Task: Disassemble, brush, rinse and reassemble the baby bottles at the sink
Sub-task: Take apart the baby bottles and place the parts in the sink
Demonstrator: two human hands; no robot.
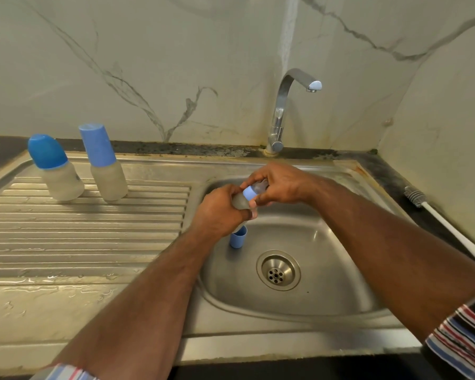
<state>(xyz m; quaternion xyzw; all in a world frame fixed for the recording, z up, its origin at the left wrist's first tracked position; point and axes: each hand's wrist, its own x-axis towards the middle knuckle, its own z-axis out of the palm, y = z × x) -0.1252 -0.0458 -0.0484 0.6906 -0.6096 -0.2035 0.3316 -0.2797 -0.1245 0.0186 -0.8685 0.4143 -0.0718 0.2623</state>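
The steel sink (pixel 327 294) fills the lower right, its ribbed drainboard (pixel 88 229) running off toward nine o'clock and the tap (pixel 284 105) rising at twelve with no water showing at its spout. On the drainboard at ten o'clock stand two capped baby bottles, one with a rounded dark-blue cap (pixel 56 168) and, just beside it toward the basin, one with a taller pale-blue cap (pixel 104 163); both look untouched. At three o'clock a white bottle brush (pixel 450 229) lies on the dark desk (pixel 390 171) along the sink's edge. Over the basin's ten o'clock rim, the left hand (pixel 220 209) is wrapped tight around the body of a third bottle (pixel 240 200), held tilted, while the right hand (pixel 279 185) pinches its pale-blue collar (pixel 249 192) and the clear teat above it. A loose pale-blue cap (pixel 238 237) lies in the basin just below the left hand. The step in hand seems to be unscrewing the collar. To do it well, hold the body firm without squeezing, turn the ring itself and not the soft teat, and stay above the basin so a dropped piece lands inside, clear of the drain (pixel 278 270).
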